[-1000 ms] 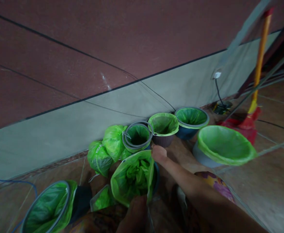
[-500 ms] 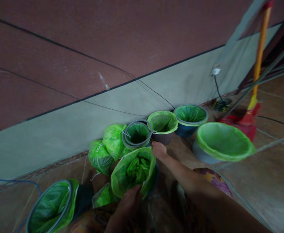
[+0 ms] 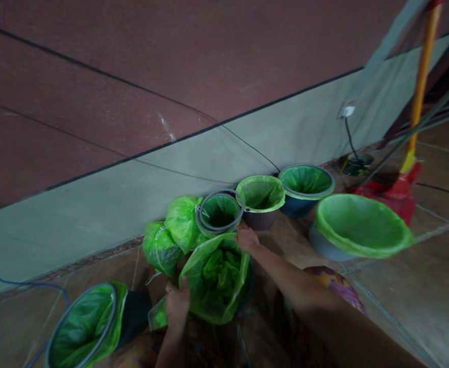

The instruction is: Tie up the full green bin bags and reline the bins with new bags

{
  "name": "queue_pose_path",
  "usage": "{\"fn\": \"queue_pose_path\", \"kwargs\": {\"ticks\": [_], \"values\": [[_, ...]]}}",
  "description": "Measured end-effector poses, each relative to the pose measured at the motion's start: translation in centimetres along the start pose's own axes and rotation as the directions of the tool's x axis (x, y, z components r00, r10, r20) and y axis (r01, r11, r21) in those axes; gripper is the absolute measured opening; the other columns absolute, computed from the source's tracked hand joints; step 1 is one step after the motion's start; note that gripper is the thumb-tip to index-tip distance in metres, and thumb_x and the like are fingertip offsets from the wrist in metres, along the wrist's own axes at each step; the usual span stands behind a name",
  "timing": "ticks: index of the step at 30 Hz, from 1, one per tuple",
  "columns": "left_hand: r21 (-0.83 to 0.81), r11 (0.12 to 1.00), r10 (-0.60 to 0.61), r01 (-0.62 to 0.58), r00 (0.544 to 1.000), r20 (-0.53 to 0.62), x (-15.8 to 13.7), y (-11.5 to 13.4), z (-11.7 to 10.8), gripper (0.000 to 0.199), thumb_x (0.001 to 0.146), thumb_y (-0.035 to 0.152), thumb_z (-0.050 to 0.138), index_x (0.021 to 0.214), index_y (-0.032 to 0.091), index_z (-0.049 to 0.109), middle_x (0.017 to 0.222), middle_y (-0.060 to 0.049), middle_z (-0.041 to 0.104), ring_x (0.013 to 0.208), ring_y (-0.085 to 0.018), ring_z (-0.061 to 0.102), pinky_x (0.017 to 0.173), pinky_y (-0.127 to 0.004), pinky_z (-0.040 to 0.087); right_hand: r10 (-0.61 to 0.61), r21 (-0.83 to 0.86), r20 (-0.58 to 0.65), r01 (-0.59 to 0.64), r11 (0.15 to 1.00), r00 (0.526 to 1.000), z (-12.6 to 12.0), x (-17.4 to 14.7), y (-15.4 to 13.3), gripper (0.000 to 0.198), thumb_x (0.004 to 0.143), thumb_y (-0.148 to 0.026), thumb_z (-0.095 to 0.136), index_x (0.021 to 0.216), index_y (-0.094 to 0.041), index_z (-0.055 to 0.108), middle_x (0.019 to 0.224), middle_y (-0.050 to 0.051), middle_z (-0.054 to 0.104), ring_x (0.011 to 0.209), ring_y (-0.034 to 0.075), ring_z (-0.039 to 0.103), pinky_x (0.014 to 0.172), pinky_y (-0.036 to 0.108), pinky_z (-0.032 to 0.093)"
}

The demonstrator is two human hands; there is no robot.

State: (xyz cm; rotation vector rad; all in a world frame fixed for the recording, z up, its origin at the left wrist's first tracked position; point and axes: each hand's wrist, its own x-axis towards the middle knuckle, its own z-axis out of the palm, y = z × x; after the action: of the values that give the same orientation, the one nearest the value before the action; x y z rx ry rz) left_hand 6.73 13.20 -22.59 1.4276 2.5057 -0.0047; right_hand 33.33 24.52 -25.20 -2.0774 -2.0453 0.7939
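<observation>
Both hands [image 3: 177,303] on green bag [image 3: 218,276]

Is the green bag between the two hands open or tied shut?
Open. Left hand and right hand hold the green bag's mouth spread.

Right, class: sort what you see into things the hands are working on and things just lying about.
In hand: left hand, right hand, green bag in its bin.
Lying about: tied bags, lined bins, broom, cable.
</observation>
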Motion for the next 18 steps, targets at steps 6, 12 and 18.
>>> {"fn": "queue_pose_path", "kwargs": {"ticks": [6, 12, 18], "values": [[-0.025, 0.999, -0.035, 0.038, 0.994, 0.099, 1.5, 0.8, -0.2, 0.056, 0.099, 0.048, 0.032, 0.104, 0.009, 0.072, 0.103, -0.024, 0.076, 0.102, -0.034, 0.072, 0.079, -0.037, 0.054, -0.004, -0.02, 0.007, 0.004, 1.0, 1.0, 0.4, 0.3, 0.0, 0.03, 0.093, -0.015, 0.046, 0.099, -0.012, 0.076, 0.106, 0.014, 0.076, 0.105, 0.025, 0.07, 0.089, 0.029, 0.049], [0.04, 0.999, -0.014, 0.012, 0.998, 0.062, 1.8, 1.7, -1.0, 0.036, 0.093, 0.035, 0.048, 0.111, 0.015, 0.072, 0.112, -0.021, 0.074, 0.109, -0.036, 0.069, 0.082, -0.039, 0.051, 0.005, -0.006, -0.059, -0.006, 1.0, 0.998, -0.1, 0.2, 0.1, 0.03, 0.091, -0.013, 0.047, 0.101, -0.014, 0.076, 0.104, 0.014, 0.076, 0.102, 0.025, 0.07, 0.086, 0.029, 0.049], [0.07, 0.998, 0.005, -0.004, 1.0, -0.021, 1.7, 1.6, -1.7, 0.035, 0.092, 0.022, 0.045, 0.119, 0.012, 0.066, 0.104, -0.021, 0.075, 0.1, -0.034, 0.071, 0.078, -0.037, 0.049, 0.039, 0.042, -0.129, -0.034, 0.999, 0.991, -1.2, -0.2, -0.6, 0.031, 0.091, -0.016, 0.047, 0.1, -0.015, 0.076, 0.102, 0.012, 0.077, 0.097, 0.023, 0.071, 0.081, 0.027, 0.048]]}}
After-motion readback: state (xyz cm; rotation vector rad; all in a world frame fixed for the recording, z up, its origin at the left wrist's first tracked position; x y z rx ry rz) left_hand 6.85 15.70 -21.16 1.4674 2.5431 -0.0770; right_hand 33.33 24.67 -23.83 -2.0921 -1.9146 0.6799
